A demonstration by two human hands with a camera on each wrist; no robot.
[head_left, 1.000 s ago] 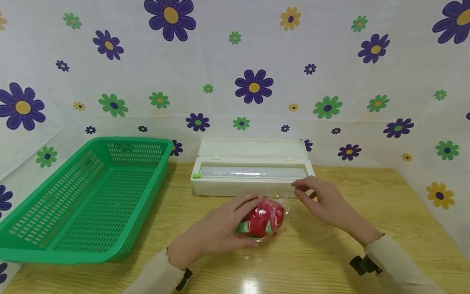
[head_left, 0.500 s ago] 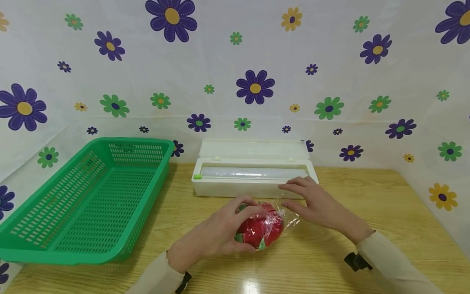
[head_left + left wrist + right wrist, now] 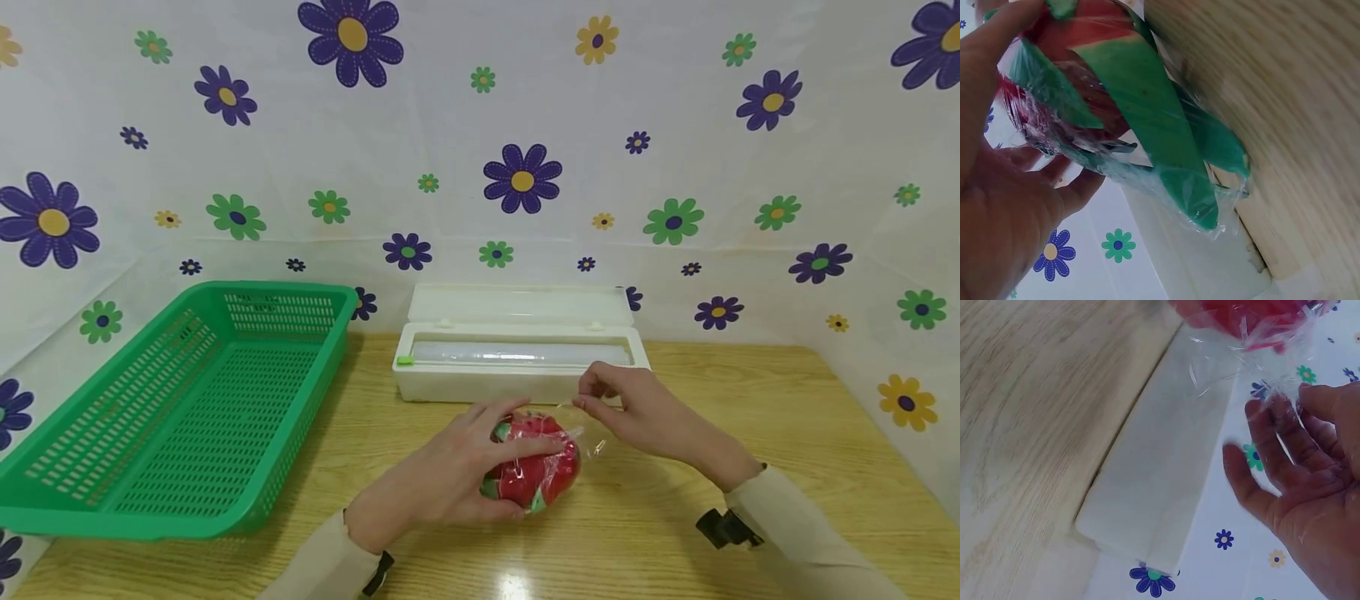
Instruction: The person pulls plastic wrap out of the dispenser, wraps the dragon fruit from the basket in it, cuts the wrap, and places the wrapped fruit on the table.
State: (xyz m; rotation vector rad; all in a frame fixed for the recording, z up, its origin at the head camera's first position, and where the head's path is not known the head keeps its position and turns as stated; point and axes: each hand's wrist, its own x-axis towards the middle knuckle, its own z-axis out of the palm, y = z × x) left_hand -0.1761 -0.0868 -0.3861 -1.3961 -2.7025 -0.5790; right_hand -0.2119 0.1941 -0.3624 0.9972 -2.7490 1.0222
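A red dragon fruit (image 3: 561, 471) with green scales lies on the table, wrapped in clear cling film. My left hand (image 3: 442, 471) grips it from the left, thumb at the near side and fingers spread over the top. Seen from the left wrist, long green scales (image 3: 1160, 125) stick out under the shiny film. My right hand (image 3: 648, 412) pinches a loose edge of the cling film (image 3: 591, 423) between thumb and fingertips, to the right of the fruit. In the right wrist view the film (image 3: 1216, 365) stretches from the fruit to those fingertips.
Behind the hands stands a white cling film box (image 3: 510, 386), its lid (image 3: 521, 305) raised and a film roll (image 3: 510, 354) inside. A green slider (image 3: 405, 361) sits at its left end. A green plastic basket (image 3: 150, 523) takes up the left side. A flowered cloth (image 3: 450, 117) hangs behind.
The right hand has moved slightly left and its fingers have closed on the film edge. The dragon fruit has turned a little under the left hand, whose fingers now reach further across it.
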